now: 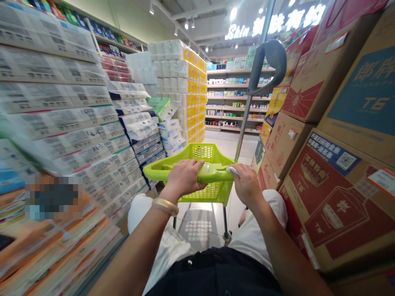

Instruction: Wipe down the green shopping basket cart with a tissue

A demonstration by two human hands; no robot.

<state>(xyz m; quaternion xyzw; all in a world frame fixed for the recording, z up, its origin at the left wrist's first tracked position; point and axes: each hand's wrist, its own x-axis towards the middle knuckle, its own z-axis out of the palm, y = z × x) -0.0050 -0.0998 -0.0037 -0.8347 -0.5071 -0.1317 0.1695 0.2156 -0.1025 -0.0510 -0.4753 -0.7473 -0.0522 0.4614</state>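
A lime-green shopping cart (216,177) with a perforated plastic basket stands right in front of me. My left hand (184,176), with a gold bangle (165,206) on its wrist, is wrapped over the middle of the cart's near bar. At the bar's right end, my right hand (247,185) is closed round it. A small white item (232,170) shows at the right thumb; what it is I cannot make out. Something pale and clear (205,168) lies just beyond the bar near my left fingers, partly hidden.
Stacked plastic-wrapped packs (61,98) line the left side, blurred. Yellow-and-white tissue packs (194,86) rise behind them. Cardboard cartons (333,193) are piled close on the right. A metal pole (242,131) with a grey loop handle (280,61) stands beyond the cart. Stocked shelves (234,88) are at the back.
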